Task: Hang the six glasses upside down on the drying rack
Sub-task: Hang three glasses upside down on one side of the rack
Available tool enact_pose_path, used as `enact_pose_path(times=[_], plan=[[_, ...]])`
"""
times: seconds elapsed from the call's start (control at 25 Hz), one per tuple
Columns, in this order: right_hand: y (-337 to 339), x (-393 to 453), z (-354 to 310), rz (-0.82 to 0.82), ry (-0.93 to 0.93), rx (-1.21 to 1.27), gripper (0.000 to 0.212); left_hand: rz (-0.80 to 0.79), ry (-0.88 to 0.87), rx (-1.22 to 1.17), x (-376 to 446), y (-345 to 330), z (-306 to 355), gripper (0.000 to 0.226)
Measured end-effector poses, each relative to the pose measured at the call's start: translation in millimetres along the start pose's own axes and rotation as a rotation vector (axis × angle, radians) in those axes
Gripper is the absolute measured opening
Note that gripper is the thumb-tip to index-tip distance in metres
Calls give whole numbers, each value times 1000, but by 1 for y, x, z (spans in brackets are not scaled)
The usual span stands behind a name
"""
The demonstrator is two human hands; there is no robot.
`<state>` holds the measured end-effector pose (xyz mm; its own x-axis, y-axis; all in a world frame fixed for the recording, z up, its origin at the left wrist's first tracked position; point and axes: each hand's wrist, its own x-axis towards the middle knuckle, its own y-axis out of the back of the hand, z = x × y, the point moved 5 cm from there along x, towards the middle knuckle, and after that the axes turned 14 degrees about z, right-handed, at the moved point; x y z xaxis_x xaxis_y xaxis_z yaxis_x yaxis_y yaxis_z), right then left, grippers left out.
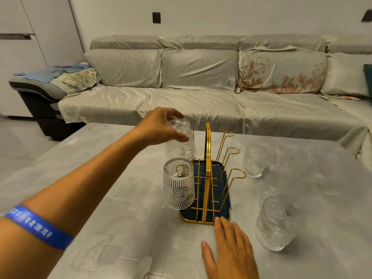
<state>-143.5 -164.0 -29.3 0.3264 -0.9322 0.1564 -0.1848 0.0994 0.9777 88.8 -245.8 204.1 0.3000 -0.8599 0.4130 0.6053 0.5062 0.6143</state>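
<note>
A gold wire drying rack (208, 158) on a dark blue tray (224, 210) stands mid-table. One ribbed clear glass (179, 190) hangs upside down on the near left prong. My left hand (159, 127) grips the base of a second glass (180, 141), inverted over the left prong behind it. My right hand (229, 248) lies flat and open on the table, fingertips at the tray's near edge. Three prongs on the right side are bare. Three glasses stand to the right of the rack: far (253, 162), middle (277, 190), near (275, 224).
The grey table (120, 198) stretches left and toward me. A covered sofa (201, 87) runs along behind its far edge. A blue band is on my left forearm (40, 226).
</note>
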Motion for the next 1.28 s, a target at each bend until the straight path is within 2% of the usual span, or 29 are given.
enact_pose_path(times=[0.36, 0.48, 0.56, 0.64, 0.68, 0.72, 0.8, 0.84, 0.88, 0.96, 1.08, 1.2, 1.28], plan=[[1, 4, 1, -13, 5, -14, 83, -173, 7, 187, -5, -44, -17, 71], [0, 5, 1, -22, 24, -38, 87, -189, 19, 180, -4, -48, -18, 70], [10, 5, -4, 31, 36, -67, 90, -237, 45, 168, -4, -50, -21, 69], [20, 6, -7, 81, 9, 2, 97, -313, 137, 25, -6, -42, -27, 64], [21, 2, -5, 102, 13, 47, 95, -298, 202, -97, -6, -35, -33, 57], [23, -1, -5, 146, 20, 46, 93, -217, 254, -209, -4, -25, -42, 46], [20, -1, -6, 173, 12, 47, 91, 78, 346, -323, 1, -3, -69, 24], [18, 0, -6, 158, 15, 36, 91, 218, 404, -318, 1, 4, -87, 21], [13, 1, -6, 153, 22, 20, 92, 313, 467, -292, -1, 5, -106, 23], [7, 2, -6, 130, 39, 12, 92, 362, 582, -233, -6, -8, -137, 38], [6, 4, -3, 150, 73, -17, 91, 267, 671, -195, -12, -45, -168, 67], [8, 15, -3, 214, 119, -51, 91, 184, 630, -199, -6, -79, -177, 89], [8, 19, -2, 234, 164, -87, 91, 166, 588, -246, 2, -95, -176, 94]])
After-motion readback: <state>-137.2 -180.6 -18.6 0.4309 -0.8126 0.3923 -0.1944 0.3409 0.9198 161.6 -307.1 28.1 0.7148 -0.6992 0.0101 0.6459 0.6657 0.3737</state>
